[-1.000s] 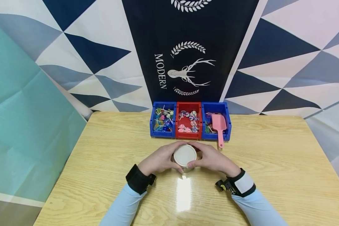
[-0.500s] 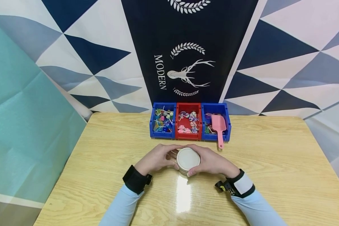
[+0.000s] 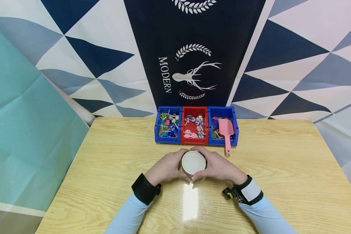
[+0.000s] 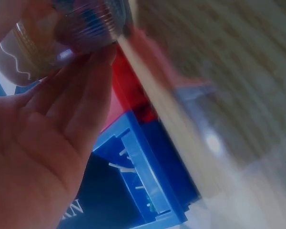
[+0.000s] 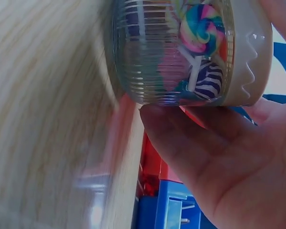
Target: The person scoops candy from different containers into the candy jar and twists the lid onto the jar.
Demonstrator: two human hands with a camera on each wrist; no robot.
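Observation:
A clear ribbed jar (image 5: 167, 57) stands upright on the table, with a cream lid (image 3: 194, 162) on top. Colourful swirl lollipops (image 5: 202, 28) show through its wall in the right wrist view. From the left side, my left hand (image 3: 167, 166) curves its fingers and thumb round the jar. My right hand (image 3: 222, 166) grips it from the opposite side, thumb at the near edge. Both sets of fingertips come close together behind the jar. In the left wrist view, the left palm (image 4: 33, 157) lies along the jar's side.
Behind the jar, against the wall, sit a blue bin (image 3: 168, 139), a red bin (image 3: 194, 141) and another blue bin (image 3: 235, 130), all containing small sweets. A pink scoop (image 3: 226, 130) lies over the right bin's front edge. The wooden table (image 3: 111, 156) reaches out on both sides.
Half a second ago my left hand had loosened away from the jar's left side; now it is back round it. The jar has shifted slightly left and away from me.

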